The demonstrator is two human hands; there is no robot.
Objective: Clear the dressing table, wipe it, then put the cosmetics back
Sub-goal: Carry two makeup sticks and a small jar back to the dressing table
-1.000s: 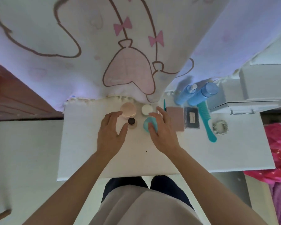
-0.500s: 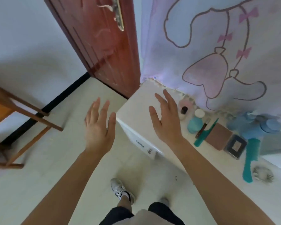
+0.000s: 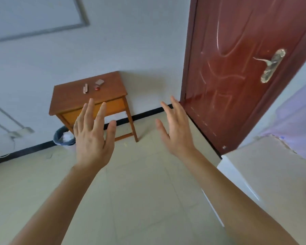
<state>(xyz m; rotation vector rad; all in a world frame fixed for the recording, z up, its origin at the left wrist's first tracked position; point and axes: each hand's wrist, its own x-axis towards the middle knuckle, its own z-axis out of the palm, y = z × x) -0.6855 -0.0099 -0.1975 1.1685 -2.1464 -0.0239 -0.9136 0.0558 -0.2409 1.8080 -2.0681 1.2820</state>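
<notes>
From the head camera, the small brown wooden side table [image 3: 88,96] stood against the white wall, and I place everything else from it. In front of it the pale tiled floor [image 3: 140,191] ran bare toward me, bounded by the black skirting strip [image 3: 148,112] behind the table's legs. To the table's right stood the red-brown panelled door [image 3: 237,68] with its brass lever handle [image 3: 272,66].

Farther right of the table and nearer to me, the corner of the white dressing table [image 3: 272,174] jutted in, its edge close by my right forearm, with a lilac curtain [image 3: 293,121] hanging behind it. A blurred pinkish thing sat on it at the frame's edge; I could not tell what it was.

By the table's left legs stood a round blue-grey waste bin [image 3: 64,138] with white scraps in it. On the tabletop lay a slim pale tube [image 3: 85,88], a small red round thing [image 3: 97,88] and a flat grey-brown piece [image 3: 100,82], near one another.

My left hand [image 3: 92,138] hung in front of the table's drawer, palm down, fingers straight and spread. My right hand [image 3: 177,131] hung to the table's right, likewise spread, well apart from the tabletop things.
</notes>
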